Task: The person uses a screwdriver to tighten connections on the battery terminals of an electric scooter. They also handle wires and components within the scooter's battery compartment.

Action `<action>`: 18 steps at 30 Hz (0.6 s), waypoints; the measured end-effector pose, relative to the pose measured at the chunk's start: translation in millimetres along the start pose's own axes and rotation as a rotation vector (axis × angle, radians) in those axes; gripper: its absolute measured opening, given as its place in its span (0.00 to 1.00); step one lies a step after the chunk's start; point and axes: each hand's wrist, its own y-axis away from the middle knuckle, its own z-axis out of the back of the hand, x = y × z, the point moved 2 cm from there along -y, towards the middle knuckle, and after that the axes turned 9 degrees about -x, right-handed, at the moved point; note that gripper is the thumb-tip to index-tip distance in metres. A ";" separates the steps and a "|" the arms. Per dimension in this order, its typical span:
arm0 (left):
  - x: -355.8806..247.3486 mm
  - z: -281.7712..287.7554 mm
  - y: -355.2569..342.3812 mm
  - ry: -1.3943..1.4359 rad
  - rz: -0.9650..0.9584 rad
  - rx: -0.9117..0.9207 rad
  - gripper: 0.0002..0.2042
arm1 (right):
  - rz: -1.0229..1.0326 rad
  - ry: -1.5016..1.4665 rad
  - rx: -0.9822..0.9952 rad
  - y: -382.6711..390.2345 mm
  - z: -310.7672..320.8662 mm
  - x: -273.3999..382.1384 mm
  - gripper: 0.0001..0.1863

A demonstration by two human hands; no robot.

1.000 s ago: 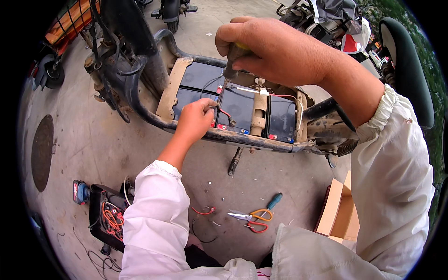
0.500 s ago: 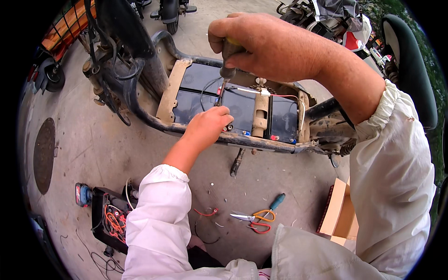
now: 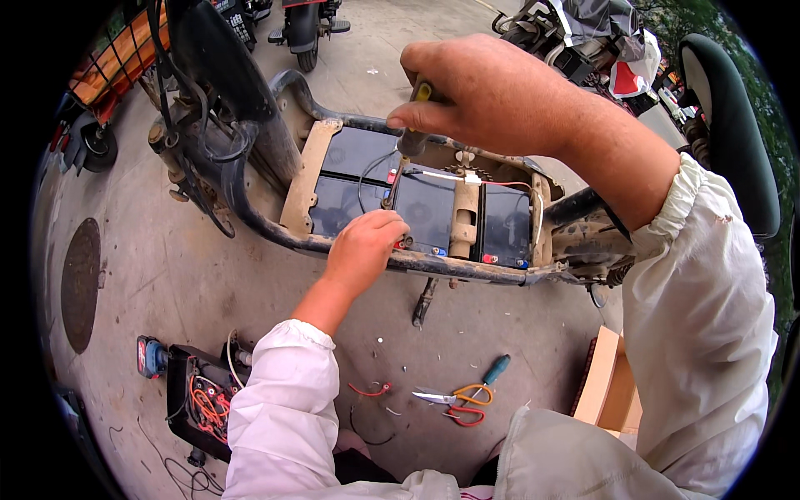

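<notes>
Concrete floor (image 3: 167,275) surrounds the scooter frame (image 3: 467,268), with scissors (image 3: 457,399) and a cardboard box (image 3: 596,379), partly hidden by the right sleeve (image 3: 700,317), on its near side. Over the batteries (image 3: 427,208) inside the frame, the right hand (image 3: 483,92) grips a screwdriver (image 3: 412,142); whether the curled left hand (image 3: 364,250) pinches anything there cannot be told.
</notes>
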 end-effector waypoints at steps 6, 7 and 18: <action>-3.2 -1.0 0.2 0.018 0.046 -0.006 0.10 | 0.169 -0.231 -0.141 5.5 -9.4 -17.5 0.15; -3.6 -2.0 -0.7 0.028 0.044 0.002 0.10 | 0.180 -0.224 -0.163 7.7 -10.4 -19.0 0.15; 3.5 -2.9 5.4 -0.019 -0.001 -0.060 0.13 | 0.090 -0.350 -0.247 20.9 -21.0 -31.4 0.13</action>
